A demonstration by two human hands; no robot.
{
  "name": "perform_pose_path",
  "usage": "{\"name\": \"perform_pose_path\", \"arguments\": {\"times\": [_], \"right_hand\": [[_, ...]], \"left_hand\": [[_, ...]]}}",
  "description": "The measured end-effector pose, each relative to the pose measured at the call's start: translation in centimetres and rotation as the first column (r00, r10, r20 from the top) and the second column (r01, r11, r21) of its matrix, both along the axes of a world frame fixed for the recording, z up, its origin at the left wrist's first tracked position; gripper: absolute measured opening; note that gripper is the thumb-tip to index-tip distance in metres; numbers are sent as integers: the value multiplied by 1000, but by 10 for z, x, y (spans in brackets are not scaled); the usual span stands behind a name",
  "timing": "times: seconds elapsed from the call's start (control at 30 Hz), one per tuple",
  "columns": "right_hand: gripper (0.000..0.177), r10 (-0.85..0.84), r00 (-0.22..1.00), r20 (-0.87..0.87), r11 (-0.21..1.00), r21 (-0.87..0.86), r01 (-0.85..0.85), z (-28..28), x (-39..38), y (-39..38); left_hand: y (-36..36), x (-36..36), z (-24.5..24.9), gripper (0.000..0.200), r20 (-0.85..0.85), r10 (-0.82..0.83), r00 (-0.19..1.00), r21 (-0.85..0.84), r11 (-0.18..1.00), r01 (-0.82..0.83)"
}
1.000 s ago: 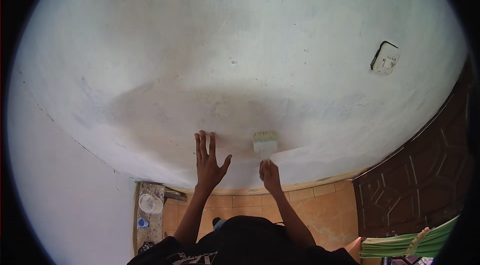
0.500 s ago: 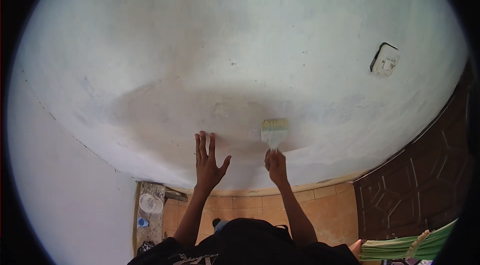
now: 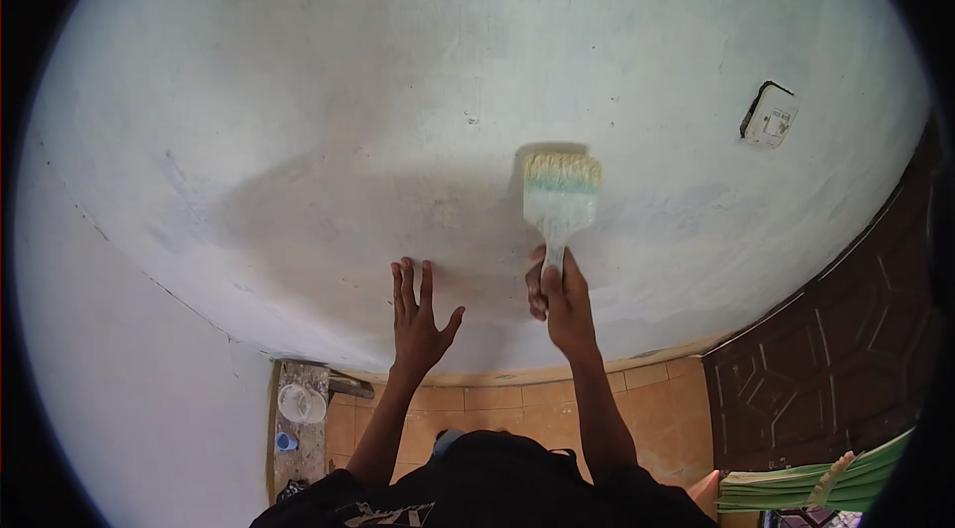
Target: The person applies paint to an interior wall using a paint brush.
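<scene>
My right hand (image 3: 564, 299) is wrapped round the handle of a wide paintbrush (image 3: 561, 200), whose pale yellowish bristles point up in front of the wall. Whether the bristles touch the wall I cannot tell. To its left, my left hand (image 3: 422, 324) holds nothing, its fingers spread and its fingertips at the wall. The wall (image 3: 328, 80) is whitish with uneven grey patches, small marks and shadows around both hands.
A white switch plate (image 3: 771, 120) sits at the upper right of the wall. Lower left, a worn bench (image 3: 313, 443) holds clear containers (image 3: 301, 405) and a blue cup (image 3: 286, 441). A dark panelled door (image 3: 826, 369) and green curtain (image 3: 816, 486) are at right.
My right hand and the brush have moved up and slightly right, and the brush looks larger. My left hand has barely moved.
</scene>
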State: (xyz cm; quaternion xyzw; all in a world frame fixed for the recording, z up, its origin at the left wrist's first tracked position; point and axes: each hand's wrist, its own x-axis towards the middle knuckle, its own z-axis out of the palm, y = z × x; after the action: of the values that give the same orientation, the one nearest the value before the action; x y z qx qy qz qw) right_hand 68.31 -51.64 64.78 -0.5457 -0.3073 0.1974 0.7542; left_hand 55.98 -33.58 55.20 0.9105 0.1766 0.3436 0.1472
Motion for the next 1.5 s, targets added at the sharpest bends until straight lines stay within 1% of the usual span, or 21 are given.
{"name": "perform_pose_path", "arguments": {"times": [0.07,0.17,0.27,0.37,0.53,0.57,0.63,0.73,0.77,0.83,0.9,0.97,1.0,1.07,1.17,1.2,1.23,1.3,1.37,1.43,1.5], "right_hand": [[38,-73,997,15,997,-27,74,13,8,10],[39,-19,999,38,998,-60,21,6,14,19],[40,-45,999,-26,999,-30,44,-47,6,37],[40,-10,994,-105,1000,-3,9,-72,-11,39],[42,-47,998,-28,996,81,49,0,-19,50],[42,-55,998,-10,996,73,56,-1,-16,53],[43,-70,997,29,996,61,68,-17,-3,64],[43,-78,996,-30,997,19,79,-94,-9,64],[42,-112,994,-14,991,-74,111,-112,-21,58],[39,-189,973,-132,970,-177,165,-139,-48,50],[39,-151,948,-281,985,-124,120,-125,-61,44],[42,-247,953,-178,969,-47,243,-96,-57,53],[45,-279,945,-170,960,-41,276,-70,-52,56],[47,-254,967,17,966,56,253,-48,-32,60],[46,-191,981,24,980,58,189,-61,-7,66],[45,-264,964,27,964,37,263,-72,-12,71],[44,-274,962,-19,961,29,274,-92,-18,72],[44,-296,955,-22,941,-177,287,-148,-29,60],[43,-270,938,-216,949,-227,221,-141,-77,43],[40,-270,942,-200,956,-171,238,-129,-75,41],[38,-306,951,-35,952,-12,306,-95,-58,45]], "left_hand": [[3,-1,-1,93,-5,-10,1000,7,1000,10],[7,-3,-2,92,-30,-30,999,-9,1000,30],[10,-4,-6,93,-26,-42,999,1,999,42],[13,-7,-4,93,-30,-71,997,-21,997,71],[13,-10,-2,92,-72,-84,994,-56,995,81],[14,-10,-1,92,-78,-85,993,-62,995,81],[15,-11,-1,92,-71,-100,993,-63,993,95],[17,-11,-1,92,-70,-116,991,-59,992,112],[18,-12,-1,92,-75,-117,990,-57,992,113],[20,-15,-3,92,-69,-136,988,-58,990,132],[24,-13,0,92,-81,-127,989,-27,992,125],[23,-19,3,92,-132,-88,987,23,996,91],[22,-22,3,91,-92,-82,992,18,996,84],[21,-21,4,89,-11,-79,997,7,997,79],[30,-16,-2,86,61,-41,997,132,991,32],[34,-15,-1,86,40,-42,998,131,991,37],[39,-12,0,86,22,-41,999,129,991,38],[44,-9,-3,87,-28,-45,999,131,990,48],[50,-5,-11,89,-81,-40,996,137,989,51],[52,-1,-10,91,-87,-41,995,179,982,56],[49,-3,-13,93,-105,-40,994,193,979,59]]}}
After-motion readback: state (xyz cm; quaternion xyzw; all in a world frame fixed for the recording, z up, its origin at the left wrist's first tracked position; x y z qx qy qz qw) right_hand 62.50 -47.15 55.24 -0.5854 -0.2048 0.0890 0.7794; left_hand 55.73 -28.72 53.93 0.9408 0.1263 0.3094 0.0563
